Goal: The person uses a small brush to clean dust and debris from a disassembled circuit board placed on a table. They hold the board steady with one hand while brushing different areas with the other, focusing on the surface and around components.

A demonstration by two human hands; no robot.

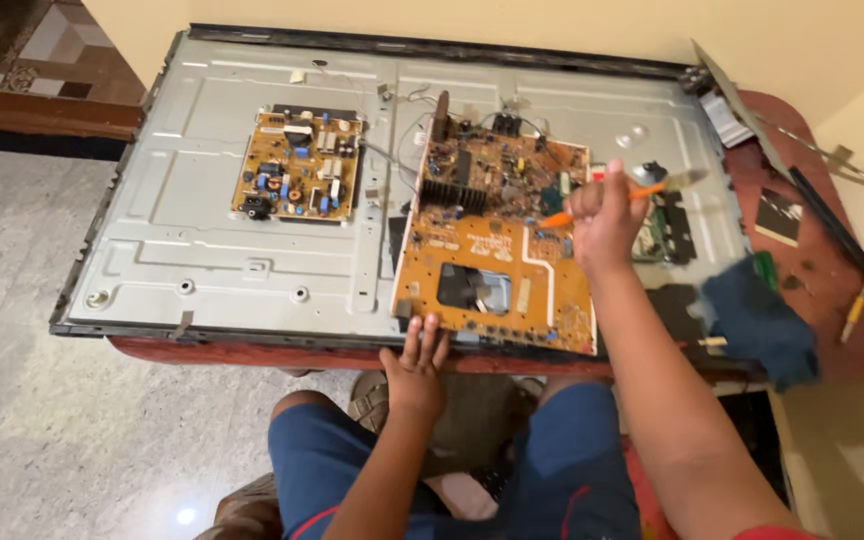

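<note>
R hand (604, 222) is closed around an orange-handled brush (620, 197), held over the large orange circuit board (492, 270), bristle end pointing away from the board's right edge. L hand (416, 362) is rested w/ fingers spread on the board's near-left corner, nothing pinched. The board is laid tilted on the grey metal back of a flat panel (202, 240). A smaller board (299, 164) is mounted left of the big one, well apart. A blue cloth (760, 322) is seen right of the big board, on a red table (822, 290).
</note>
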